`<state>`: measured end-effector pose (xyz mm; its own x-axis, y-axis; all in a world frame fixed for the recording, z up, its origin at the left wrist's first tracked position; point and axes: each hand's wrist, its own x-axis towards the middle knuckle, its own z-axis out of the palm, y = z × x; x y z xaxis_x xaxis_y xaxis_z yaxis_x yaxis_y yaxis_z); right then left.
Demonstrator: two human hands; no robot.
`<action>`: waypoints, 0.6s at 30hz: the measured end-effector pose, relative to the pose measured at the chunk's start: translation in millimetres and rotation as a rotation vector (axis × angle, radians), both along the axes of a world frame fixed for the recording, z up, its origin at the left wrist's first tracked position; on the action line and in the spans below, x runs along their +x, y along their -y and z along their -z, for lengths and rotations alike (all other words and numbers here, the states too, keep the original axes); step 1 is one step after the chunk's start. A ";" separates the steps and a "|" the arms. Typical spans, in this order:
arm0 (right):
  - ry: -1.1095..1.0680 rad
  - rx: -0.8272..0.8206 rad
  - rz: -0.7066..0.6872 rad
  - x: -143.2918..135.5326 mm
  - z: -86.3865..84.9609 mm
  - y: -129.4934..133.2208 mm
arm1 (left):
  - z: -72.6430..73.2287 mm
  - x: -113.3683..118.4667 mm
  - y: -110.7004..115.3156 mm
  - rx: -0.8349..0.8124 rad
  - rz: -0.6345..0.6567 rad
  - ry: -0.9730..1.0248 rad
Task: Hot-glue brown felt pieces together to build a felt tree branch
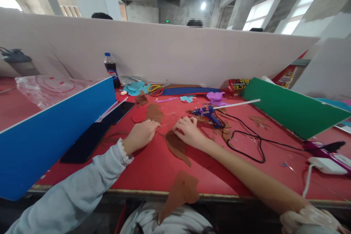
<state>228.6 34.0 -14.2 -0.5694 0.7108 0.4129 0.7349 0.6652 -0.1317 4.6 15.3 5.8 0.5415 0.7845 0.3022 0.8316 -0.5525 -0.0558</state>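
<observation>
Over the red table, my left hand is closed, fingers pressed together at the lower edge of a round brown piece; what it pinches is too small to make out. My right hand has its fingers curled at the top of a brown leaf-like piece that lies on the table. A thin dark strand shows between the two hands. Another brown piece hangs over the table's front edge. Just beyond my right hand lies a blue glue gun with a white stick in it.
A blue board stands at left beside a black tablet and a phone. Behind are a cola bottle, yellow-handled scissors and turquoise scraps. A green board, black cable and power strip are at right.
</observation>
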 end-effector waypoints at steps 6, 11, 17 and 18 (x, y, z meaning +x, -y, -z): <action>0.063 0.088 -0.065 0.1 1.8 11.8 | -2.1 2.2 1.8 -0.019 0.035 0.021; 0.258 0.191 -0.109 1.2 1.7 20.3 | -6.1 -0.4 2.0 -0.041 0.034 0.065; 0.283 0.198 -0.125 3.8 3.4 24.1 | -7.9 -0.6 1.9 -0.080 0.119 0.069; 0.274 0.191 -0.127 3.5 3.4 24.4 | -8.0 0.1 2.0 -0.093 0.138 0.062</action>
<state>232.0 9.6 -17.6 -0.7561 0.5522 0.3512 0.6359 0.7468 0.1948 4.7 13.2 13.8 0.6285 0.7304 0.2675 0.7479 -0.6619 0.0501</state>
